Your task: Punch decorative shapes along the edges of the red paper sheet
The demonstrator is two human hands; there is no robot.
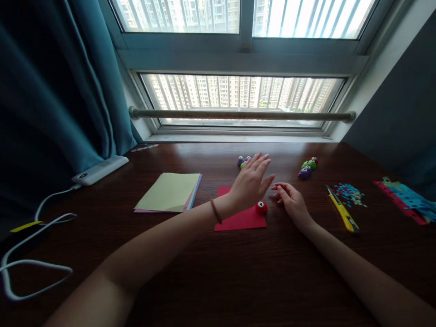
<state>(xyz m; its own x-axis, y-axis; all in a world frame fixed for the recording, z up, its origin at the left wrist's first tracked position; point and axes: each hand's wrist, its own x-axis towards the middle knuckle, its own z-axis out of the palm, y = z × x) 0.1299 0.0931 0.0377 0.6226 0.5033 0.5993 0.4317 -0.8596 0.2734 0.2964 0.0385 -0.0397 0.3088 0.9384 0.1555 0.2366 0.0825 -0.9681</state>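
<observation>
My left hand (250,181) reaches forward over a red paper sheet (243,220), fingers stretched out and holding nothing, its tips close to a small group of purple and green punches (242,161). A red punch (261,207) sits on the sheet's right edge, just below that hand. My right hand (289,200) rests on the dark wooden table (218,272) right of the sheet, fingers curled loosely with nothing visible in them.
A stack of coloured paper (170,192) lies left of the sheet. More punches (308,167), a yellow utility knife (341,210), paper confetti (349,193) and punched strips (405,200) lie to the right. A white power bank (99,170) with cable (30,263) is at far left.
</observation>
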